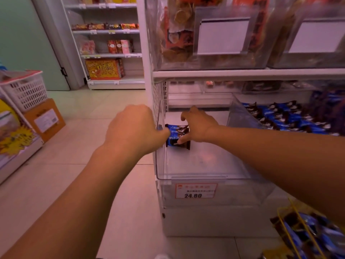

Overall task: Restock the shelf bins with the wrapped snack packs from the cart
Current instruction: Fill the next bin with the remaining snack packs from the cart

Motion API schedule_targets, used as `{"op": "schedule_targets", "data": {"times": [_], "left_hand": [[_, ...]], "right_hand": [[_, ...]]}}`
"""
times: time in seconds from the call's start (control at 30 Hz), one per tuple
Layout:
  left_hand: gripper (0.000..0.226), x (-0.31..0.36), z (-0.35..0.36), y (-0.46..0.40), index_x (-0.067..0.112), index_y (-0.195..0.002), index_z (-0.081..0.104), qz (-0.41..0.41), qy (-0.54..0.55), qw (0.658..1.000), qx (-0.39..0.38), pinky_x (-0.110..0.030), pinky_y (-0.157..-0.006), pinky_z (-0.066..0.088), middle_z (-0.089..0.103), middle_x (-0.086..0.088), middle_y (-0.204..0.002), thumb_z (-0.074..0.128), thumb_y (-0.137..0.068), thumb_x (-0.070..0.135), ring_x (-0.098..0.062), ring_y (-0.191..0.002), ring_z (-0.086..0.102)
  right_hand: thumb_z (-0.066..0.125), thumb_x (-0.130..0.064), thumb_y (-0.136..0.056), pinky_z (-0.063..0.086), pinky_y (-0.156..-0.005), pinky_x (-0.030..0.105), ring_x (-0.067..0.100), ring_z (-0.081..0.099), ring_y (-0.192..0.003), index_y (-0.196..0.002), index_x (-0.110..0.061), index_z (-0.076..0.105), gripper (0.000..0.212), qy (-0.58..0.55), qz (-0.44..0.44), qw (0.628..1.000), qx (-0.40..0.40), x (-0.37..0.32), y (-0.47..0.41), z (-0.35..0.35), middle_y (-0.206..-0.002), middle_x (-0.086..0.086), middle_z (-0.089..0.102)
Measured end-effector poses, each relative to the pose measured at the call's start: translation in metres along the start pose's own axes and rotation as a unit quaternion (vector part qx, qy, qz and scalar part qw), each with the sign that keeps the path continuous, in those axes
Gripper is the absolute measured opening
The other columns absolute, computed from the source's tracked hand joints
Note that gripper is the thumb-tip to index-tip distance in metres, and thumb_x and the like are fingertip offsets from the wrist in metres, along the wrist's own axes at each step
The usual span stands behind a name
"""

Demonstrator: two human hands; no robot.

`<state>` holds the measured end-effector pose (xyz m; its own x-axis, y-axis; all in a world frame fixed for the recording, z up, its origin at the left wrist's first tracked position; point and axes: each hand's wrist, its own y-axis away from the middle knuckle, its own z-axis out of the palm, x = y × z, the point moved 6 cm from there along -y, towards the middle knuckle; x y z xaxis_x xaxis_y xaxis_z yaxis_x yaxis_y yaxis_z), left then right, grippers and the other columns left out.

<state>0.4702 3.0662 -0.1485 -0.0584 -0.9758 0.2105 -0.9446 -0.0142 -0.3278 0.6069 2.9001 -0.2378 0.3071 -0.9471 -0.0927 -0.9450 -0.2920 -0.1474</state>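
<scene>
Snack packs [177, 135], blue and dark wrapped, a small stack of them, sit at the back left corner of the clear bin [205, 176] on the lower shelf. Both my hands are on the stack. My left hand [132, 126] is outside the bin's left wall, its fingers curled and mostly hidden behind the knuckles; they seem to grip the stack's left end, but the contact is blurred. My right hand [197, 124] reaches in over the bin, thumb on the lower front pack, fingers bent over the top of the stack; fingertips hidden behind the packs. How many packs are in the stack I cannot tell.

Price tag [196, 190] on the bin's front edge reads 24.80; other print unreadable. Neighbouring bin [240, 113] to the right holds many of the same blue packs. Cart [298, 217] with yellow wire and more blue packs is cut off at the frame's bottom right corner. Upper bins are blurred.
</scene>
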Motion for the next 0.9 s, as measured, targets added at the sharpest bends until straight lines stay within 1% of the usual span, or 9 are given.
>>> {"op": "schedule_targets", "data": {"times": [0.13,0.2,0.3,0.37,0.47,0.53,0.57,0.7,0.9], "left_hand": [[0.025,0.045,-0.030,0.011,0.023,-0.070,0.057,0.094,0.066,0.983,0.145,-0.031,-0.052,0.041,0.057,0.004,-0.066,0.063,-0.080,0.046,-0.021,-0.064,0.055],[0.026,0.084,-0.026,0.022,0.024,-0.068,0.056,0.185,0.120,0.968,0.123,-0.037,-0.058,0.050,0.054,0.007,-0.060,0.062,-0.082,0.045,-0.020,-0.063,0.055],[0.024,0.151,-0.005,0.054,0.025,-0.074,0.056,0.334,0.144,0.929,0.071,-0.037,-0.057,0.049,0.053,0.010,-0.059,0.060,-0.085,0.046,-0.017,-0.060,0.052],[0.021,0.197,0.011,0.084,0.024,-0.078,0.057,0.421,0.170,0.890,0.045,-0.035,-0.056,0.046,0.051,0.011,-0.065,0.061,-0.086,0.043,-0.018,-0.062,0.053],[0.018,0.268,0.038,0.120,0.025,-0.086,0.056,0.517,0.175,0.837,-0.030,-0.033,-0.062,0.045,0.053,0.009,-0.078,0.061,-0.084,0.042,-0.023,-0.075,0.059],[0.032,0.318,0.071,0.133,0.027,-0.104,0.057,0.538,0.103,0.829,-0.110,-0.033,-0.076,0.050,0.060,0.004,-0.099,0.064,-0.082,0.049,-0.024,-0.095,0.061],[0.045,0.341,0.092,0.137,0.026,-0.116,0.055,0.531,0.053,0.829,-0.169,-0.036,-0.084,0.051,0.061,0.000,-0.112,0.066,-0.081,0.052,-0.025,-0.104,0.060],[0.091,0.402,0.188,0.155,0.016,-0.151,0.030,0.435,-0.139,0.777,-0.435,-0.046,-0.104,0.044,0.040,-0.009,-0.152,0.071,-0.081,0.056,-0.032,-0.130,0.047],[0.104,0.419,0.265,0.176,0.022,-0.154,0.026,0.408,-0.262,0.728,-0.485,-0.046,-0.107,0.042,0.042,-0.006,-0.151,0.073,-0.073,0.064,-0.031,-0.130,0.047]], "right_hand": [[0.082,-0.051,-0.072,0.049,-0.079,0.036,0.023,0.056,-0.096,-0.110,-0.024,0.058,0.052,-0.011,-0.056,0.998,0.000,-0.007,0.052,-0.058,-0.112,0.001,0.054],[0.073,-0.050,-0.079,0.044,-0.066,0.032,0.015,0.054,-0.077,-0.083,-0.033,0.053,0.027,0.010,-0.105,0.993,0.051,-0.003,0.104,-0.099,-0.084,-0.009,0.054],[0.055,-0.052,-0.082,0.035,-0.052,0.029,0.007,0.042,-0.053,-0.062,-0.029,0.048,0.031,0.035,-0.098,0.985,0.136,0.038,0.207,-0.147,-0.056,-0.013,0.042],[0.063,-0.047,-0.087,0.035,-0.051,0.030,0.009,0.044,-0.051,-0.062,-0.023,0.055,0.035,0.017,-0.030,0.991,0.128,0.089,0.281,-0.155,-0.053,-0.011,0.046],[0.076,-0.038,-0.084,0.041,-0.065,0.031,0.016,0.059,-0.071,-0.082,-0.021,0.067,0.020,0.024,0.150,0.982,-0.110,0.178,0.371,-0.128,-0.075,-0.004,0.063],[0.083,-0.043,-0.075,0.049,-0.079,0.030,0.020,0.064,-0.096,-0.106,-0.022,0.068,0.040,0.062,0.247,0.913,-0.317,0.221,0.413,-0.109,-0.103,-0.001,0.067],[0.085,-0.046,-0.071,0.051,-0.086,0.031,0.022,0.063,-0.104,-0.112,-0.023,0.066,0.051,0.069,0.264,0.895,-0.352,0.233,0.422,-0.105,-0.112,-0.001,0.066],[0.086,-0.047,-0.069,0.048,-0.093,0.035,0.025,0.055,-0.122,-0.138,-0.024,0.052,0.080,0.076,0.262,0.891,-0.363,0.260,0.425,-0.093,-0.138,-0.001,0.055],[0.084,-0.042,-0.074,0.048,-0.078,0.033,0.030,0.052,-0.128,-0.155,-0.029,0.028,0.099,0.054,0.288,0.855,-0.427,0.289,0.430,-0.088,-0.154,-0.001,0.038]]}}
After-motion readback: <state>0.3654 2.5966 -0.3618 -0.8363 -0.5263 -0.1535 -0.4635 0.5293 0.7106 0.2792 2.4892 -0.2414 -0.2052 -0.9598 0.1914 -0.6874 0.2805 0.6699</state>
